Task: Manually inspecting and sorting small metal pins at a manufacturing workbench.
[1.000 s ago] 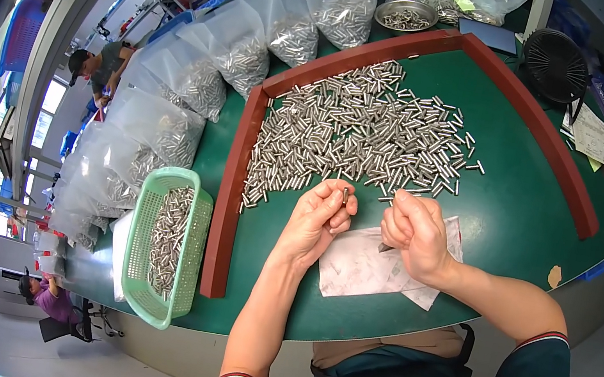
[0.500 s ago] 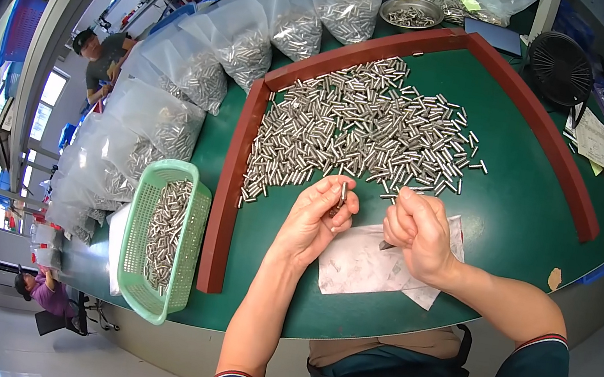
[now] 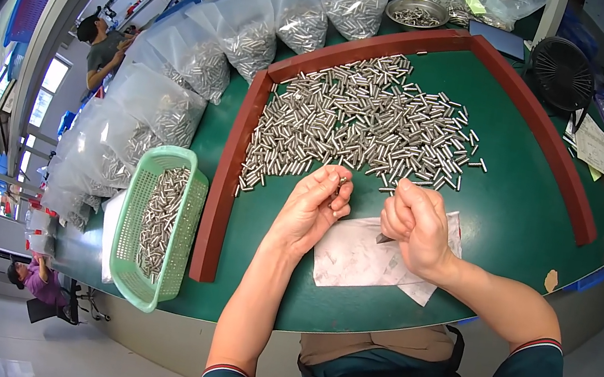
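Small metal pin pinched at fingertips

It is held just below the heap of silvery pins, its pose too small to be told

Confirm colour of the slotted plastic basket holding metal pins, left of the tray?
Light green slotted plastic basket; clearest in the head view, on the person's left.

Left hand fingers pinched together; right hand curled into a fist.
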Available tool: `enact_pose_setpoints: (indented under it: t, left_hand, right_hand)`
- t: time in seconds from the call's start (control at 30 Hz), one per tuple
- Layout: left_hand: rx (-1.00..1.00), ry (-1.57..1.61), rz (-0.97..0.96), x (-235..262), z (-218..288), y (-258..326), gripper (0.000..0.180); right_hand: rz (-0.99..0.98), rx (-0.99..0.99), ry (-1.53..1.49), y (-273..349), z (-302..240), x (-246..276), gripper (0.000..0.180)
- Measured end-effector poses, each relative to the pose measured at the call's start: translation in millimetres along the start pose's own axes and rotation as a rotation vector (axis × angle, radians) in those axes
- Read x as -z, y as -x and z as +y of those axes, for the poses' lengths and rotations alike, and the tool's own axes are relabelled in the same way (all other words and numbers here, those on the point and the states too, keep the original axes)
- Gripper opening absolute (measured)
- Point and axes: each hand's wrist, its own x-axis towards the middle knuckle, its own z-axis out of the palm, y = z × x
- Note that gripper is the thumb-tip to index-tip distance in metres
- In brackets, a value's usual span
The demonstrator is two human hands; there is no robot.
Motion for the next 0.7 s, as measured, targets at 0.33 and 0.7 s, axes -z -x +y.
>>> enact_pose_setpoints:
  t: [0.33, 0.7]
  left_hand:
    - [-0.006, -0.093, 0.146, -9, -3, -3, 0.031]
    - [-0.532, -1.688, 0.195, -35, -31, -20, 0.01]
  right_hand:
    - [0.088, 0.282, -0.162, -16, -41, 7, 0.043]
    - [0.138, 0.319, -0.119, -23, -42, 13, 0.044]
